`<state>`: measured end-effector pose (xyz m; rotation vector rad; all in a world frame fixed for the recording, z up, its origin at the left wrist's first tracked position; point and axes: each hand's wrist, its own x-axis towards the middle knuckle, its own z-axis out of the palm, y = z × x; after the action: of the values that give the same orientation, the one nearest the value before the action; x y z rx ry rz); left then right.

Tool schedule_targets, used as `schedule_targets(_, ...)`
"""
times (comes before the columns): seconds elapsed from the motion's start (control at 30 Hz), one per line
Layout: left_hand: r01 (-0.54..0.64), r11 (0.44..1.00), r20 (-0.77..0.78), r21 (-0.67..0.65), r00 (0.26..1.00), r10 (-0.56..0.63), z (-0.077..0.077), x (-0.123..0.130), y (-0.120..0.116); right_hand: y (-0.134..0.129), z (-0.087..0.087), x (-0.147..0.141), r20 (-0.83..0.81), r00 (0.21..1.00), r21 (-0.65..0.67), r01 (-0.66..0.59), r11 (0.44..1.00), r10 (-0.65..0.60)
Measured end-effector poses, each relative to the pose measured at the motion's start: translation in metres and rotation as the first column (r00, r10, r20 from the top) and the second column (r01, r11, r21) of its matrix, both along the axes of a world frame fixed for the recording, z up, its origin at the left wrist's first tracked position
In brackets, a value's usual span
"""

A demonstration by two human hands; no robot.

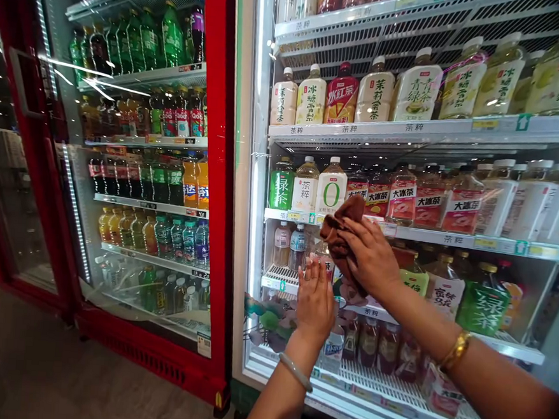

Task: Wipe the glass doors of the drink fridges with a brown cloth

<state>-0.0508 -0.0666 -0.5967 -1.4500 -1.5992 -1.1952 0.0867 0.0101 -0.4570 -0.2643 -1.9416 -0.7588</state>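
A lit drinks cooler with a glass front (402, 234) fills the right of the view, its shelves lined with bottles. My right hand (369, 257), with a gold bracelet on the wrist, holds a brown cloth (347, 240) against the glass, in front of the middle shelves. Lower and to the left, my left hand (316, 298) lies flat with its palm toward the glass, holding nothing. A pale bangle (295, 371) circles my left wrist. Behind the cloth, a bottle with a green ring on its label (331, 186) is partly hidden.
To the left stands a red-framed cooler (215, 167) with rows of bottled drinks, and another red door with a handle (27, 83) is beyond it. Leaf-shaped decorations (272, 321) are at the lower left of the right cooler. Grey floor (57, 373) shows at the bottom left.
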Motion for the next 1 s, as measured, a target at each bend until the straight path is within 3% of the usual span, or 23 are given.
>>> schedule_targets(0.07,-0.011,0.999,0.032,0.043,0.999,0.009,0.021,-0.004,0.010,0.000,-0.012,-0.006,0.060,0.998,0.070,-0.038,0.997,0.034)
schedule_targets(0.13,-0.004,0.997,0.048,0.078,0.999,0.000,0.046,-0.008,0.019,0.002,-0.013,-0.009,0.120,0.990,0.142,-0.089,0.986,0.072)
schedule_targets(0.23,0.022,0.995,0.039,0.099,0.999,-0.026,0.081,-0.013,0.025,0.008,0.014,-0.010,0.101,0.991,0.166,-0.108,0.980,0.092)
schedule_targets(0.33,0.041,0.994,0.066,0.099,0.997,-0.048,0.101,-0.019,0.021,0.006,0.041,-0.017,-0.013,0.995,0.109,-0.099,0.989,0.101)
schedule_targets(0.43,0.045,0.994,0.096,0.103,0.994,-0.055,0.102,-0.029,0.015,0.000,0.031,-0.028,0.010,0.993,0.084,-0.121,0.989,0.120)
schedule_targets(0.57,0.020,0.992,0.077,0.122,0.997,-0.029,0.095,-0.038,0.009,0.007,0.001,-0.027,0.193,0.965,0.242,-0.220,0.945,0.175)
schedule_targets(0.67,0.005,0.985,0.045,0.170,0.999,-0.012,0.099,-0.041,0.005,0.018,0.015,-0.020,0.252,0.957,0.320,-0.222,0.921,0.143)
schedule_targets(0.8,-0.001,0.969,0.036,0.247,0.999,-0.008,0.115,-0.045,0.000,0.013,0.047,-0.036,0.084,0.985,0.182,-0.161,0.970,0.148)
schedule_targets(0.9,-0.010,0.971,0.039,0.238,0.999,0.000,0.123,-0.051,-0.001,0.000,0.037,-0.054,0.012,0.989,0.090,-0.146,0.985,0.145)
schedule_targets(1.0,-0.020,0.980,0.063,0.197,0.998,0.008,0.123,-0.055,-0.001,-0.002,0.016,-0.051,0.116,0.983,0.162,-0.159,0.974,0.141)
